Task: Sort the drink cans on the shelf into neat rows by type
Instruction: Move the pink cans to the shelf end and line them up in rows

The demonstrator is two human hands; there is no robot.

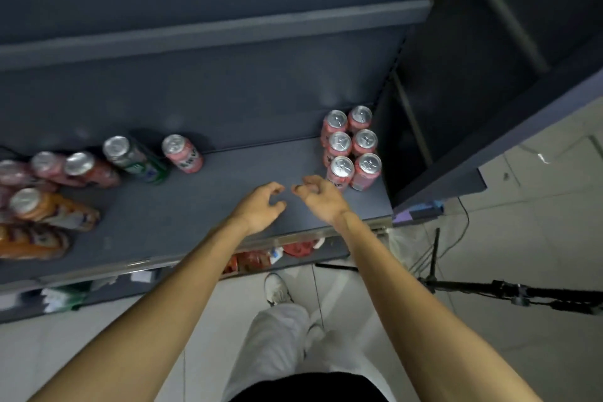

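Both hands hover over the bare middle of the shelf [195, 225]: my left hand [261, 206] and right hand [321, 196] sit close together, fingers loosely curled and gripping nothing. Just beyond the right hand I see six pink cans [354, 147] standing upright in two neat rows of three at the shelf's right end. Further left, a lone pink can [182, 153] stands apart beside a green can [133, 158], then a red can [89, 168] and more pink ones, blurred. Nearest the left edge I make out an orange can [49, 209]. Labels carry white writing, but I cannot read any brand. Below, I see a white shoe [277, 289] on the floor.
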